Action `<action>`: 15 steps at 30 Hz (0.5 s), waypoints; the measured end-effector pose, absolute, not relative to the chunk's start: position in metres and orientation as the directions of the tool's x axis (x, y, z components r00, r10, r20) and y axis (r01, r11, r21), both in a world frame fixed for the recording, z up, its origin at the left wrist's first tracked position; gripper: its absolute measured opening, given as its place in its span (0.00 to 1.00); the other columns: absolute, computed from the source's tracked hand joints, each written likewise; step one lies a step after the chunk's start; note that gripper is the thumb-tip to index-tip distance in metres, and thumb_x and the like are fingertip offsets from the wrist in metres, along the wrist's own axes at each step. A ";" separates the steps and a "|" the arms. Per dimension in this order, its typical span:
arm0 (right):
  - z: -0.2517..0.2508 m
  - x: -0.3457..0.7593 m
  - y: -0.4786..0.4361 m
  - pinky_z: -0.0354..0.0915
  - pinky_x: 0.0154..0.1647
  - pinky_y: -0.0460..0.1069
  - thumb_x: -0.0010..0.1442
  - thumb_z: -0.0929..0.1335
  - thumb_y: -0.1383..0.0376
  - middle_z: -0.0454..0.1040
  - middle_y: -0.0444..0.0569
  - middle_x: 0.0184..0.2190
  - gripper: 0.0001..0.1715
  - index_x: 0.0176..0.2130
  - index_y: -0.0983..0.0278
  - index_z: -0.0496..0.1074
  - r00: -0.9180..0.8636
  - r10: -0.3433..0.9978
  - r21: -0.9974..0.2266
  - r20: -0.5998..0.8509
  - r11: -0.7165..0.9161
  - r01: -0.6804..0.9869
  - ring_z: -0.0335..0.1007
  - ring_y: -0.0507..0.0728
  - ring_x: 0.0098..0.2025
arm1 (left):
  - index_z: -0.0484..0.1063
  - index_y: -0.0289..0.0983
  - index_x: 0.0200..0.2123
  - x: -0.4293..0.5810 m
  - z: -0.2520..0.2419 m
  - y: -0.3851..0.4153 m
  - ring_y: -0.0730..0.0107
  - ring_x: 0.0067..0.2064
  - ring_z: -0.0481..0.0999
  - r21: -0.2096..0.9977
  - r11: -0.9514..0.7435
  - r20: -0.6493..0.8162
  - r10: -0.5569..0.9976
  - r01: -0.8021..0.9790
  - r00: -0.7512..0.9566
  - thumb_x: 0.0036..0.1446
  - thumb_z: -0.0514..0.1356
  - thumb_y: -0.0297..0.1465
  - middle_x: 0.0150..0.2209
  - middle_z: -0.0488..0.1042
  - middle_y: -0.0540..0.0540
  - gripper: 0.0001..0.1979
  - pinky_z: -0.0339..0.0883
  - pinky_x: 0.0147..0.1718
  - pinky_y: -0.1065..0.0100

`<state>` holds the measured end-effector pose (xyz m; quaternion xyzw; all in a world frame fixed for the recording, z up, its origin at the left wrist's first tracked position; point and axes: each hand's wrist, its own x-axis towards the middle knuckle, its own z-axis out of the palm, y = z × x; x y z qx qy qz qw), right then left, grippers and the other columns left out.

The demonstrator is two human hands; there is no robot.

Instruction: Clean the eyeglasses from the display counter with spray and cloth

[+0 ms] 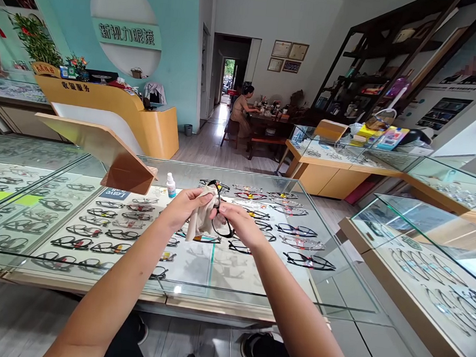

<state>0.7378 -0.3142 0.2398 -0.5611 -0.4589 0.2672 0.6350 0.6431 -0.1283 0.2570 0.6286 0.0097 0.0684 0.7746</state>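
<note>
Wall sign [126, 34], seemingly "新视力眼镜"

above glass counter [234, 267]: left hand [188, 204] 1, right hand [238, 223] 1, cloth [199, 222] 1, black glasses [225, 232] 1 | on it: spray bottle [171, 185] 1 | beyond it: wall frames [281, 49] 4

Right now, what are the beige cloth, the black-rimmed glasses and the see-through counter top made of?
The floppy beige cloth looks like soft, matte fabric: it drapes and creases in the left hand. The black-rimmed glasses in the right hand seem dark plastic, perhaps metal. The see-through counter top looks like glass: it reflects, and rows of spectacles show beneath.
</note>
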 end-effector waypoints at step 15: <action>0.237 0.737 -0.312 0.55 0.41 0.53 0.68 0.70 0.48 0.68 0.45 0.29 0.22 0.34 0.62 0.81 0.475 0.849 -0.972 0.234 0.206 0.110 0.59 0.57 0.34 | 0.76 0.37 0.38 0.644 0.258 -0.132 0.70 0.28 0.79 0.964 0.194 0.159 0.137 -0.184 0.978 0.44 0.84 0.39 0.28 0.81 0.49 0.26 0.73 0.33 0.69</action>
